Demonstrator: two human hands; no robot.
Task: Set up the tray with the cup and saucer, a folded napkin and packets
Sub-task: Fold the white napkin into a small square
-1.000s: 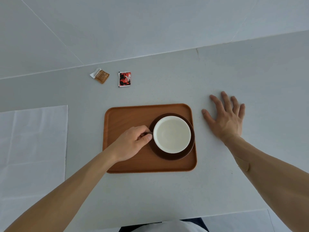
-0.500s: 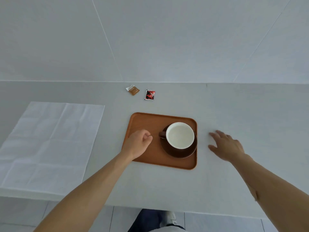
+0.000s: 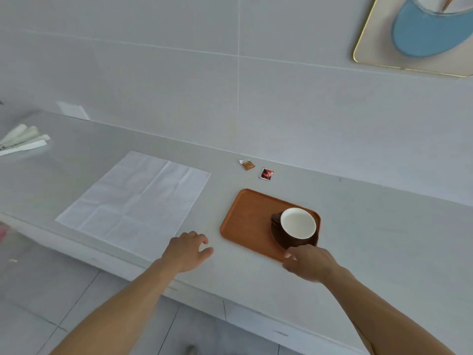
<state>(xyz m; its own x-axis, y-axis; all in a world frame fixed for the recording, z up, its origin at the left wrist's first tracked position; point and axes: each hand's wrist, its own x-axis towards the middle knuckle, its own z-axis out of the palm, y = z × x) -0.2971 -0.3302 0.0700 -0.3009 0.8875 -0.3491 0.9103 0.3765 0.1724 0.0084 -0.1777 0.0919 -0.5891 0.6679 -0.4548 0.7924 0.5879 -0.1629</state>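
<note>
Head view: the left hand (image 3: 188, 252) hangs palm down over the counter (image 3: 371, 239) near its front edge, fingers loosely curled and parted, holding nothing, between the napkin and the tray. The right hand (image 3: 308, 262) sits at the tray's (image 3: 245, 221) near right corner, fingers bent down over the rim just below the saucer; whether it touches or grips the rim I cannot tell, and nothing is seen held in it. One wooden tray lies toward the front of the counter, slanted to its edges, and carries one brown saucer (image 3: 281, 240) with one cup (image 3: 298, 224) on it, white inside, handle to the left; both stand in the tray's right half, leaving the left half bare. One white napkin (image 3: 133, 201) lies spread flat and creased, left of the tray, its near edge close to the counter's front edge. Two packets lie behind the tray, close to the back edge by the wall: a brown one (image 3: 247, 164) and, just to its right, a red one (image 3: 266, 173), apart from each other. Bare counter runs between napkin and tray, and widely to the right of the tray. At the far left end a few pale sticks (image 3: 23, 140) lie blurred.
</note>
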